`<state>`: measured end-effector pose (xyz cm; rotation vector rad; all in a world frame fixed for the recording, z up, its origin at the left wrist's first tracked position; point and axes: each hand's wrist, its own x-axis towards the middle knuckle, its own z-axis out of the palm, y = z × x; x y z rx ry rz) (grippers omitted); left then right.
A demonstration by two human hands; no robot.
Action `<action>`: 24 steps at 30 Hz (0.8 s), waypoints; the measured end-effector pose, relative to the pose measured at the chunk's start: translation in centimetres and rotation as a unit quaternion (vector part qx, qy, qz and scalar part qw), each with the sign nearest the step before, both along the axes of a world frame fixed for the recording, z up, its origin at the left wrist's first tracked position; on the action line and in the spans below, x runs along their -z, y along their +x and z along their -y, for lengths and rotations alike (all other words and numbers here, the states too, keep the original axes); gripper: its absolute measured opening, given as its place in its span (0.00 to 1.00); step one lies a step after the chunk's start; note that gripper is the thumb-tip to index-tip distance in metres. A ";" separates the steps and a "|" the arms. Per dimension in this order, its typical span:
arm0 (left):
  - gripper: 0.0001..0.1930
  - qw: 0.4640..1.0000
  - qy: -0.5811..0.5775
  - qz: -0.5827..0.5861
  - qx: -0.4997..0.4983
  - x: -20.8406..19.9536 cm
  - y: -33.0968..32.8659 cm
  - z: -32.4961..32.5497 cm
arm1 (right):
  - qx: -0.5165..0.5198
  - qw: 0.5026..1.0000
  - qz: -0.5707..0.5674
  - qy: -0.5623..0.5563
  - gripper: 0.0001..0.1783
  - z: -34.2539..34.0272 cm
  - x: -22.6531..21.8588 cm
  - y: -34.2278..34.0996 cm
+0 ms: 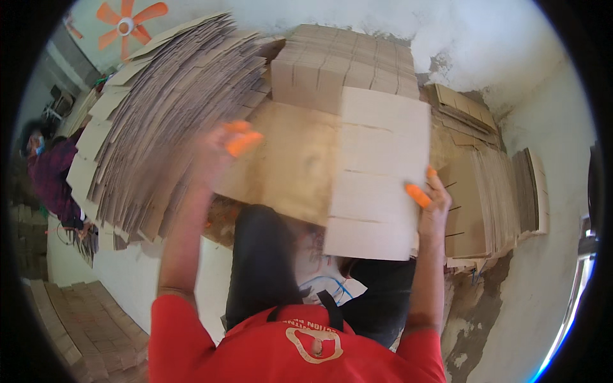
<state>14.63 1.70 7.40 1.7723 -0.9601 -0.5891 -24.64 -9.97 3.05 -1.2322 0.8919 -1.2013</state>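
Observation:
My right hand grips the right edge of a slotted cardboard sheet. An orange-covered thumb lies on the sheet's face, and other fingers are partly hidden at the edge. The sheet stands over the right side of a bare brown work surface, with several slits across it. My left hand, smeared by motion, is raised in front of the large leaning stack of cardboard sheets. Orange covers show on its fingertips. Whether it touches the stack or holds anything is unclear.
Behind the surface stands a block of slotted cardboard. More upright sheets are at the right, by the wall. Bundled cardboard lies lower left. A person in a dark checked shirt is at the far left. An orange fan hangs behind.

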 end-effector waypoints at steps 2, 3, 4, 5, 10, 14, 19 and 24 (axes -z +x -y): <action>0.16 0.979 -0.035 -0.173 0.099 3.9 -4.0 2.6 | -0.082 0.994 0.071 0.031 0.35 0.6 0.8 2.0; 0.14 0.958 -0.045 -0.246 0.142 6.0 -5.3 4.0 | -0.109 0.993 0.047 0.027 0.36 1.2 1.2 2.4; 0.12 0.951 -0.039 -0.278 0.132 6.7 -6.3 5.4 | -0.130 0.991 0.021 0.022 0.37 1.8 1.9 2.5; 0.09 0.945 -0.031 -0.306 0.115 7.2 -7.1 6.4 | -0.139 0.989 -0.037 0.024 0.37 1.9 1.0 3.3; 0.06 0.902 -0.108 -0.407 0.090 9.9 -8.1 12.5 | -0.107 0.986 -0.130 0.016 0.41 2.5 1.4 2.3; 0.09 0.932 -0.076 -0.320 0.154 10.3 -9.9 19.5 | 0.050 0.967 -0.205 -0.144 0.44 4.1 4.8 0.7; 0.21 0.941 -0.177 0.226 0.181 11.0 -10.4 31.4 | 0.323 0.842 -0.367 -0.229 0.45 9.1 3.9 -1.9; 0.23 0.830 -0.154 0.517 0.141 12.4 -11.2 39.7 | 0.334 0.840 -0.385 -0.187 0.44 10.8 4.6 -2.8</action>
